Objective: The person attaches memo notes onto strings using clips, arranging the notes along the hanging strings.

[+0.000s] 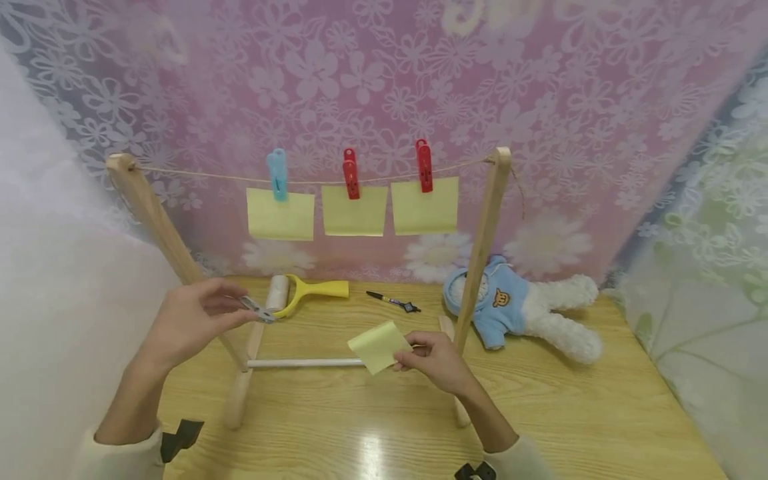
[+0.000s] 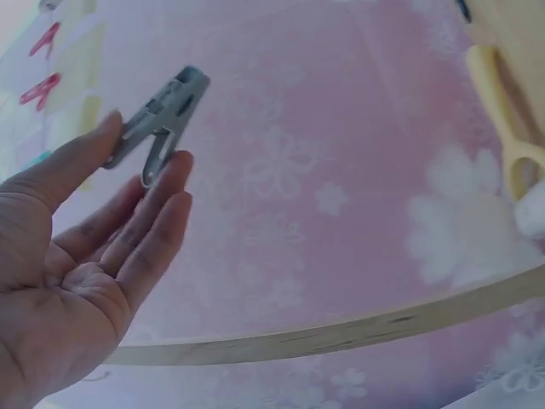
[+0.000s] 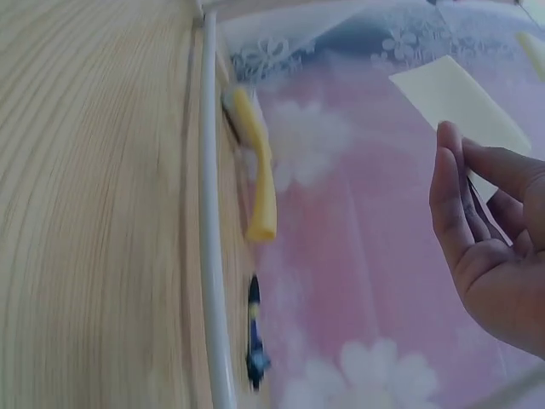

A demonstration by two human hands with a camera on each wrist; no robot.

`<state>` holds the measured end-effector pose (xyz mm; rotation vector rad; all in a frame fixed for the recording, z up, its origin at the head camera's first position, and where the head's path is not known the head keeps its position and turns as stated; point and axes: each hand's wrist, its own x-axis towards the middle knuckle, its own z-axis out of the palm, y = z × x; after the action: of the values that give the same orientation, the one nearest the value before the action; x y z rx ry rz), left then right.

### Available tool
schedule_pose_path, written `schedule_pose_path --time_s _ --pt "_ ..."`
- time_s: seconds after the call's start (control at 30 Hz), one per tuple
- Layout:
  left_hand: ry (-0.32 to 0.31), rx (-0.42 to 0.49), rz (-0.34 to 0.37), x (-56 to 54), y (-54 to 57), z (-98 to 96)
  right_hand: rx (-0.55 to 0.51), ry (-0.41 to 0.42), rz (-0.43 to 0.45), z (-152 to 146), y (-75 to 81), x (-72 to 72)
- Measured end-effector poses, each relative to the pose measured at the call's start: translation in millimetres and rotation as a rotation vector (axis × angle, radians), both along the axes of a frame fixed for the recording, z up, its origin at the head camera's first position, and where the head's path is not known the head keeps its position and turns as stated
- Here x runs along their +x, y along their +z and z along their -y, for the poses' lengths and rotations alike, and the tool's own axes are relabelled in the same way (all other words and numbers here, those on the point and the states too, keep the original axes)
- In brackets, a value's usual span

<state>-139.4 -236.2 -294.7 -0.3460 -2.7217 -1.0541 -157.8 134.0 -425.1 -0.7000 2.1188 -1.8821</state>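
Note:
My left hand (image 1: 191, 319) pinches a grey clothespin (image 2: 166, 119) by its handle ends, thumb on one side and fingers on the other. In my right hand (image 1: 437, 360) a yellow sticky note (image 1: 379, 347) is held at one corner between thumb and fingers, tilted above the wooden table. Three more yellow notes hang in a row from a string (image 1: 210, 175). A light blue clothespin (image 1: 278, 175) clips the left note (image 1: 281, 220). Red clothespins (image 1: 351, 175) clip the middle note (image 1: 354, 217) and the right note (image 1: 425, 213).
Wooden posts (image 1: 165, 223) hold up the string, with a white bar (image 1: 306, 363) low between them. Behind lie a yellow-handled lint roller (image 1: 324, 289) and a black pen (image 1: 390, 300). A plush toy in a blue hoodie (image 1: 510, 300) lies by the right post.

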Motion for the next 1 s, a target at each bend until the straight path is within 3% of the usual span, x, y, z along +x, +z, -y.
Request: schedule_pose_path --time_s 0.27,0.43,0.57,0.83,1.0 --pt "0.038 0.073 -0.136 3.7 22.7 12.6 -0.061 0.044 -0.050 74 14.3 -9.9" --pt "0.033 0.153 -0.325 4.7 40.0 13.3 -0.044 -0.007 -0.030 98 30.3 -15.8" --pt "0.007 0.118 -0.443 3.4 57.7 11.2 -0.045 -0.029 -0.002 114 43.8 -22.3" --pt "-0.017 0.050 -0.549 -3.5 102.2 14.6 -0.100 0.020 -0.045 153 66.6 -31.4" --pt "-0.052 0.037 -0.560 -17.0 133.4 19.0 -0.146 -0.009 -0.032 173 80.0 -38.3"
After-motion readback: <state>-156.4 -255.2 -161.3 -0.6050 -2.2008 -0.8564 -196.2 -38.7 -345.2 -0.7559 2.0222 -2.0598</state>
